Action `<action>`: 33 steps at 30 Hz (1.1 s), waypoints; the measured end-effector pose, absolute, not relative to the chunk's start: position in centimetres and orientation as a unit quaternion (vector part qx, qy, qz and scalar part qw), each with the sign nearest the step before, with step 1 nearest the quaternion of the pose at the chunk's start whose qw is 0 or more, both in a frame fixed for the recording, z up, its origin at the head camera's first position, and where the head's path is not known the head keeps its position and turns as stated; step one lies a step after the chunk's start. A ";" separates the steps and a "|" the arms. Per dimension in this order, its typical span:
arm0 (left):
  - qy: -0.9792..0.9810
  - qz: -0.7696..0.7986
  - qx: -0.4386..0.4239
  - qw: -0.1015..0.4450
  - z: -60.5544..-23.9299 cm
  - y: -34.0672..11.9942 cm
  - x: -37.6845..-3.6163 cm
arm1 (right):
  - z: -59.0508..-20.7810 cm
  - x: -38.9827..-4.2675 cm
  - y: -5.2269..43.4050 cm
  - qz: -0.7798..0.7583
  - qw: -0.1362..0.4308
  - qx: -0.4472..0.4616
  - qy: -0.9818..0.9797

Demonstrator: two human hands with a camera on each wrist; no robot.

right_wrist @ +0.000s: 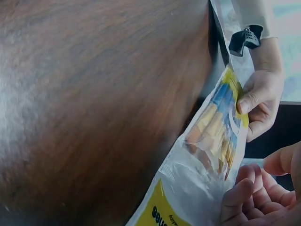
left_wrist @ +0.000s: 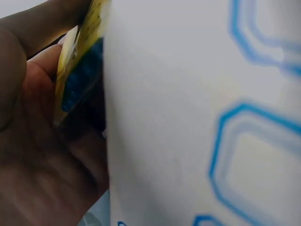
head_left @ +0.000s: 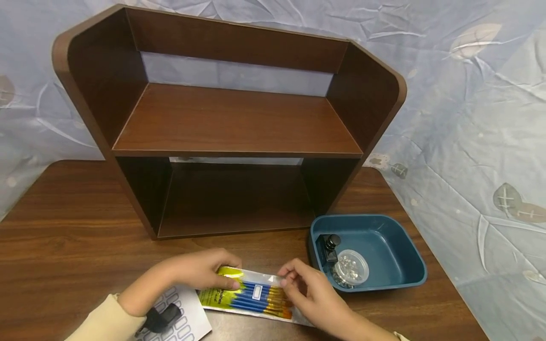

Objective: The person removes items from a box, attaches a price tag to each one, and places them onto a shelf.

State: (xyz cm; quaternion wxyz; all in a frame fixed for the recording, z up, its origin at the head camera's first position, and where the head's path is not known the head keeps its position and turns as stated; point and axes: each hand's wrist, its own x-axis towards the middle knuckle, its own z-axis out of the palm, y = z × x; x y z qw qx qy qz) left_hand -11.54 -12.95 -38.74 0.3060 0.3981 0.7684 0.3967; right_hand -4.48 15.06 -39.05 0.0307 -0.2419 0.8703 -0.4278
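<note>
A clear-fronted pack of paintbrushes (head_left: 251, 299), with blue handles and golden ferrules, lies across the front of the table between my hands. My left hand (head_left: 209, 271) grips its yellow-green end, thumb on top and fingers at the back edge. At the other end my right hand (head_left: 313, 298) pinches the pack's far edge between thumb and forefinger, its other fingers curled. In the right wrist view the pack (right_wrist: 214, 127) appears tilted, its clear sleeve running down beside my right fingers. Only part of the pack (left_wrist: 84, 77) shows in the left wrist view, inside my left hand.
Under my left wrist lies a white sheet with outlined shapes (head_left: 202, 327). A blue basin (head_left: 394, 251) at the right holds a round clear tub (head_left: 351, 267) of small pieces and a black bottle (head_left: 328, 248). Behind stands a brown two-tier shelf (head_left: 239, 121).
</note>
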 end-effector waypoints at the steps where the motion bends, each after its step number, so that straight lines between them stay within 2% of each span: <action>1: 0.767 0.399 0.398 0.305 -38.8 -13.1 -11.6 | -38.9 -4.5 15.1 -0.428 0.026 -0.242 0.870; 7: 0.753 0.425 0.404 0.299 -39.1 -14.3 -12.0 | -37.3 -4.9 15.5 -0.442 -0.017 -0.236 0.865; 15: 0.749 0.439 0.416 0.270 -39.5 -15.7 -12.2 | -36.5 -5.3 16.3 -0.388 -0.117 -0.229 0.885; 18: 0.751 0.437 0.412 0.274 -39.4 -16.1 -12.2 | -36.4 -5.5 16.7 -0.356 -0.110 -0.215 0.903; 25: 0.751 0.438 0.415 0.270 -39.0 -16.9 -12.2 | -36.3 -5.5 17.0 -0.301 -0.031 -0.219 0.928; 33: 0.753 0.451 0.396 0.268 -38.4 -17.8 -11.9 | -36.2 -5.9 16.9 -0.332 -0.048 -0.240 0.911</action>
